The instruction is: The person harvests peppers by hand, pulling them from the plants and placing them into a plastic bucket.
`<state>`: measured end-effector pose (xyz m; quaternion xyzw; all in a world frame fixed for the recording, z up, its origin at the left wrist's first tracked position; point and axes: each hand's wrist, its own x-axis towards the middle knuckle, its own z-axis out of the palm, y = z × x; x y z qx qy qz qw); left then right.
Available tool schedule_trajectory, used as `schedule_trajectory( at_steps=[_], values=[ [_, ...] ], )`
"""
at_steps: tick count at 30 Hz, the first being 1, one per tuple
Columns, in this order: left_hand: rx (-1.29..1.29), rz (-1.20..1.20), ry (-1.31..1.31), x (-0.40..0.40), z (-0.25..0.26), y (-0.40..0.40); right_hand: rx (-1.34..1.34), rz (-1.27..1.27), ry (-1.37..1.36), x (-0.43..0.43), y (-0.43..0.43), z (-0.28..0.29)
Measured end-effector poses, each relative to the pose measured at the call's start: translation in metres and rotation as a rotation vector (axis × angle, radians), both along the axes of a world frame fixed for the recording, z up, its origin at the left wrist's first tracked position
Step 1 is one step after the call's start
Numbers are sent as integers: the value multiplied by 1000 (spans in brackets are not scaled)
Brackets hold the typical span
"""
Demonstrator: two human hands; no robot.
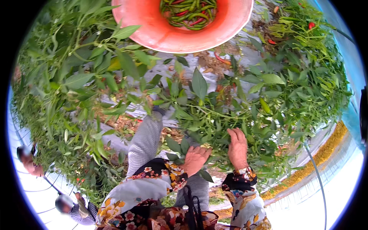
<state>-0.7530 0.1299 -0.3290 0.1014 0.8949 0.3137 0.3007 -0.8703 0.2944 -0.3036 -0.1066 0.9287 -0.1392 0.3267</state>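
My left hand is over my thigh at the near edge of a chili pepper plant, its fingers bent and partly hidden among the leaves. To its right, my right hand reaches into the same foliage with its back toward me. Leaves hide its fingertips, so whether either hand grips a stem or a pepper does not show. A green chili pepper hangs beyond the right hand. At the top, a wide pinkish-red plastic tub holds green and red chili peppers.
Dense pepper plants rise on the left, with more on the right. Plastic ground sheeting bears dry litter and a fallen red chili pepper. Two other people are at the lower left. A grey hose runs down at the right.
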Motion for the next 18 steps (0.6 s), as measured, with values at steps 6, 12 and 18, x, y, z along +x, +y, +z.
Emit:
schedule_trajectory(
  at_steps=[6,12,18],
  values=[
    [45,-29,-95,-6,-6,-5,69,-128,45,-62,-19,22],
    [81,-100,-132,-4,-4,0,481,10,134,-139,51,-63],
    [98,-57,-165,-12,-2,-8,613,-155,-346,-128,101,-72]
  ],
)
